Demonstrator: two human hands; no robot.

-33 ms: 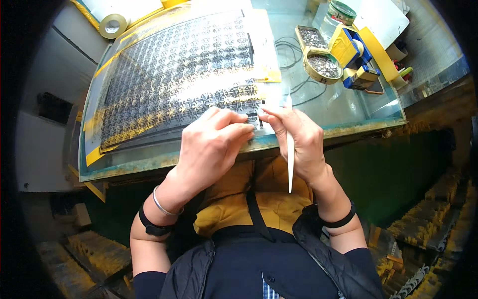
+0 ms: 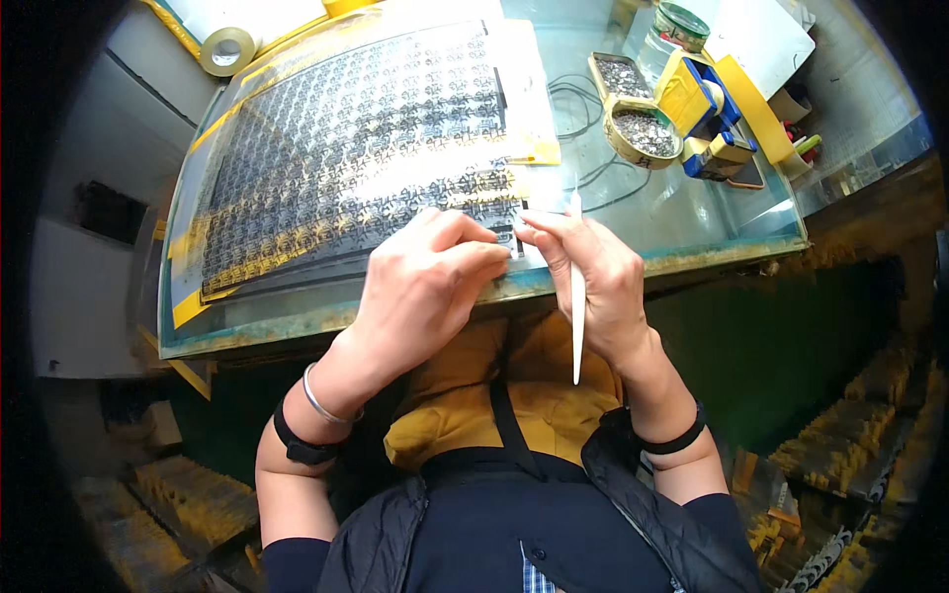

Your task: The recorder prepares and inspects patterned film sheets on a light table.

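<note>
A large sheet with rows of black pattern (image 2: 326, 168) lies on the glass-topped table, glare across its middle. By the sheet's near right corner, my left hand (image 2: 420, 272) is closed in a pinch; whatever lies between its fingertips is too small to make out. My right hand (image 2: 598, 272) is just to the right, with a slim white pen-like tool (image 2: 578, 326) gripped in it. One pointed end of the tool hangs down toward me, while the other sticks up past the knuckles. Thumb and forefinger of this hand also meet near the sheet's edge, close to the left fingertips.
Beyond my right hand stand a round tin (image 2: 645, 131) and a rectangular tray (image 2: 621, 74), both with small shiny pieces. Nearby are a glass jar (image 2: 680, 28), blue-and-yellow boxes (image 2: 720, 153) and a black cable (image 2: 573, 87). A tape roll (image 2: 227, 51) sits far left. The table's near edge (image 2: 267, 334) runs below my wrists.
My left hand has shifted very slightly to the right, its fingertips a little nearer my right hand. The right hand keeps its grip on the white tool.
</note>
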